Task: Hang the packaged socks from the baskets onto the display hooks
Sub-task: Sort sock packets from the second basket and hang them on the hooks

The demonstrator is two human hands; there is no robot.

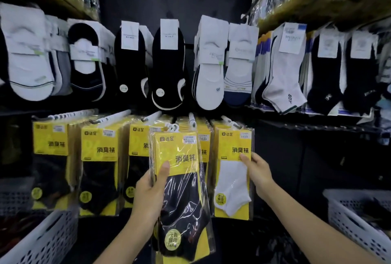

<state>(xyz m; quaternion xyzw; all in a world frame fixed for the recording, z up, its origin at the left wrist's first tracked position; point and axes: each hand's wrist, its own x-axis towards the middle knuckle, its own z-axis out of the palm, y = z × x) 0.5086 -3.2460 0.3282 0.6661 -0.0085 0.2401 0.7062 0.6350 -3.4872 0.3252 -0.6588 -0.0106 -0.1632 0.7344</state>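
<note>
Left hand (148,196), frame center: fingers hold black sock packs (182,181), thumb on front. Right hand (258,171) pinches edge of hanging white sock pack (231,181), center right.

The black-sock pack (179,179), with a yellow card and clear wrap, is upright in front of the lower row. The left hand (148,196) grips its left edge, and its white hanger (174,127) is near a display hook (192,118). The right hand (258,170) pinches the edge of the hanging white-sock pack (231,179). Similar dark packs (99,168) hang further left. One white perforated basket (42,240) stands low at left, another basket (355,221) low at right.
</note>
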